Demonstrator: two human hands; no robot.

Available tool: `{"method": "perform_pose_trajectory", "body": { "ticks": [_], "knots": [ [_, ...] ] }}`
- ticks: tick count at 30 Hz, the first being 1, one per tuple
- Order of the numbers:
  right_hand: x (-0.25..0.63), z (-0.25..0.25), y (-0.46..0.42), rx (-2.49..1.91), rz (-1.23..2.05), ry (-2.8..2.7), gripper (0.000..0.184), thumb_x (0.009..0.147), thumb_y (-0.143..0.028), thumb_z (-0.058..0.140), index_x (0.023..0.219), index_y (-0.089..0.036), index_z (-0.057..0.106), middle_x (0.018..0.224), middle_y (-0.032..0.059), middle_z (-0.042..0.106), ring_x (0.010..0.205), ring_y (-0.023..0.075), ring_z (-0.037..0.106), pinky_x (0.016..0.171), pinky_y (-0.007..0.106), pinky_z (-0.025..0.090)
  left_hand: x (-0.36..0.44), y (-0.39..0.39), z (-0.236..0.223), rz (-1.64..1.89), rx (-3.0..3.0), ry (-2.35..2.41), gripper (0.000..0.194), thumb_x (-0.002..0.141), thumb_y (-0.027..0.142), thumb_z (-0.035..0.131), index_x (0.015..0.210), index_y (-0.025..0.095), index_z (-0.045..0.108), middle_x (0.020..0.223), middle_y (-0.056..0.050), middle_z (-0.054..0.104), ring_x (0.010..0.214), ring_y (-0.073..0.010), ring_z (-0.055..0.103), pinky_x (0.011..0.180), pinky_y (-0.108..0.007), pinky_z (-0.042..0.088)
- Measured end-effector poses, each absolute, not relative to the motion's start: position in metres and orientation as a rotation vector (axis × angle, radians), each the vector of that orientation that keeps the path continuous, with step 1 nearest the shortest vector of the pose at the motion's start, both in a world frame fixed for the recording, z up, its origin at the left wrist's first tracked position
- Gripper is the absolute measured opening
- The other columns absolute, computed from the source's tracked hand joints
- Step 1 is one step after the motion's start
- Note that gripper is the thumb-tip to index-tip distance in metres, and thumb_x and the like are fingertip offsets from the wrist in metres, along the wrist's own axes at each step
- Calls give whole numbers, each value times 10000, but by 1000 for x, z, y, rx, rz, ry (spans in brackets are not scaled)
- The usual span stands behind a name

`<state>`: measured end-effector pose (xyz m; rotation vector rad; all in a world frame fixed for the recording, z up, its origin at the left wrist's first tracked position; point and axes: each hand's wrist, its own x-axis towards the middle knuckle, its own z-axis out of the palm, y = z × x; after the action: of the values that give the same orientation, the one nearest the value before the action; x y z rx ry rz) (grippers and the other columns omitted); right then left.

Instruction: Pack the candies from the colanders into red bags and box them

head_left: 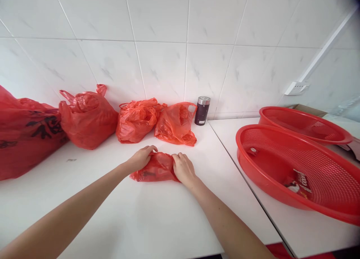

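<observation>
A small red plastic bag [157, 169] lies on the white table [146, 217] in front of me. Through its thin film a dark shape shows faintly, too unclear to name. My left hand [141, 158] grips the bag's upper left edge, fingers curled. On the opposite side, my right hand [183, 168] has its fingers closed over the upper right edge. Just behind the hands stand two more red plastic bags, a crumpled one [136, 124] and one with a loop handle [176, 126].
Farther left are a fuller red bag [88, 120] and a large red bag with black writing [28, 135]. A dark thermos [201, 111] stands by the tiled wall. To the right, beyond a table seam, sit two red perforated baskets [281, 193], the nearer holding a packet [302, 182].
</observation>
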<state>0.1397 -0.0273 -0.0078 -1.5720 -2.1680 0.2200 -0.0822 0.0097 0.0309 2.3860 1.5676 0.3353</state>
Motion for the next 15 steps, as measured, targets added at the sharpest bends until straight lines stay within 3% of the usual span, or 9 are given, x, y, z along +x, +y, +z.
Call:
{"method": "perform_pose_trajectory", "body": {
  "ticks": [3, 7, 10, 12, 15],
  "knots": [
    [150, -4, -31, -1533, 267, -2073, 305, 904, -266, 488, 1190, -191, 564, 1053, 87, 605, 954, 202, 565, 787, 308, 443, -105, 1, 43, 264, 2408, 1579, 341, 876, 269, 349, 1081, 243, 621, 1085, -52, 692, 957, -226, 634, 827, -323, 469],
    [161, 3, -31, -1444, 315, -1987, 395, 892, -453, 529, 1195, -201, 549, 1085, 62, 616, 968, 164, 588, 796, 267, 458, -134, -21, 56, 137, 2421, 1620, 418, 919, 447, 325, 1081, 267, 665, 1025, -59, 712, 933, -269, 636, 787, -353, 460],
    [165, 8, -23, -1424, 270, -1907, 408, 941, -532, 422, 860, -191, 629, 833, 45, 633, 801, 158, 587, 699, 258, 432, -150, -40, 63, 102, 2283, 1656, 471, 924, 523, 302, 1057, 293, 691, 1056, -53, 702, 967, -270, 625, 856, -376, 458],
    [166, 8, -16, -1420, 223, -1872, 518, 960, -526, 384, 591, -195, 532, 635, 37, 562, 692, 162, 541, 649, 270, 390, -157, -51, 68, 86, 2019, 1600, 517, 922, 567, 289, 981, 299, 727, 1106, -45, 693, 1028, -268, 613, 932, -381, 449],
    [164, 5, -8, -1379, 172, -1849, 546, 948, -488, 444, 485, -207, 374, 548, 27, 481, 638, 164, 474, 620, 283, 339, -158, -62, 82, -3, 1539, 1331, 548, 894, 612, 337, 933, 279, 769, 1117, -68, 704, 1071, -290, 617, 961, -373, 465]
  ]
}}
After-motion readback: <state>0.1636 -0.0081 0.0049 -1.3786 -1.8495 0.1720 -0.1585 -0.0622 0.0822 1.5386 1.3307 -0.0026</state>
